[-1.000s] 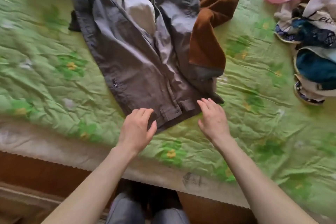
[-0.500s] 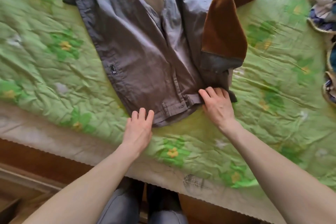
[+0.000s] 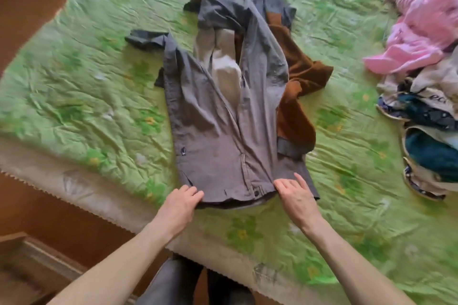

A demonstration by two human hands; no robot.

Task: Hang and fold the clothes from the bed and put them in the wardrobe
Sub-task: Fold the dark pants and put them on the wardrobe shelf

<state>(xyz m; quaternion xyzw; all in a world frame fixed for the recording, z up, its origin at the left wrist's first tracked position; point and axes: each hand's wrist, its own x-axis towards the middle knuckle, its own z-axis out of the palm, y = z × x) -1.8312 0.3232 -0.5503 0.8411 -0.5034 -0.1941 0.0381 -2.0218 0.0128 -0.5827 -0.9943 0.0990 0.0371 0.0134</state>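
A grey button shirt (image 3: 218, 136) lies spread on the green bedspread (image 3: 74, 96), its hem toward me. A brown garment (image 3: 297, 96) and a pale one (image 3: 225, 69) lie partly under and inside it. My left hand (image 3: 182, 202) pinches the hem's left corner with curled fingers. My right hand (image 3: 295, 193) rests on the hem's right side with fairly straight fingers, its thumb at the front placket's edge.
A heap of clothes lies at the bed's right side, with a pink garment (image 3: 418, 32) on top and dark blue and cream pieces (image 3: 431, 131) below. The bed's near edge (image 3: 104, 195) runs just below my hands, with brown floor beyond it on the left.
The view has pulled back and the whole shirt now shows. My left hand has moved up to the hem and taken hold of it. My right hand has shifted along the hem and flattened.
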